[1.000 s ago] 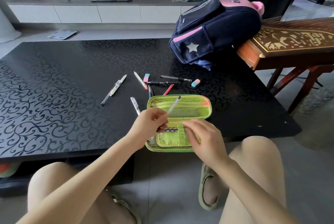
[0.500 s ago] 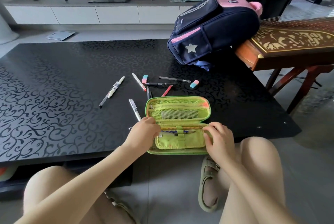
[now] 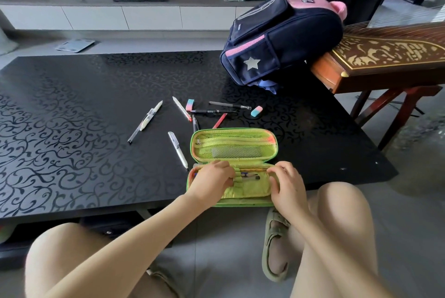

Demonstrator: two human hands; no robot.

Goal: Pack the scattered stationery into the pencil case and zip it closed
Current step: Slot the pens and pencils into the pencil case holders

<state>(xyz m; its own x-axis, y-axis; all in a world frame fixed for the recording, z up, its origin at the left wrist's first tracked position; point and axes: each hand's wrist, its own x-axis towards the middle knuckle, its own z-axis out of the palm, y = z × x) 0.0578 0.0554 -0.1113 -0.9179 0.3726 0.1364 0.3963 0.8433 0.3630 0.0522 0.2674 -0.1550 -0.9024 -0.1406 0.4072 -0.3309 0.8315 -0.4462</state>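
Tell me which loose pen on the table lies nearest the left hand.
The white pen lying alone just left of the pencil case, its tip near the left hand. All other pens lie farther away.

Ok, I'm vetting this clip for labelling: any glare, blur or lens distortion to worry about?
Head view: soft daylight sheen greys the far part of the black table, yet its scroll pattern is readable. Head view: the wide lens splays the table's sides and makes the knees loom large. Head view: the pencil case, left hand and right hand are sharp, with no motion blur.
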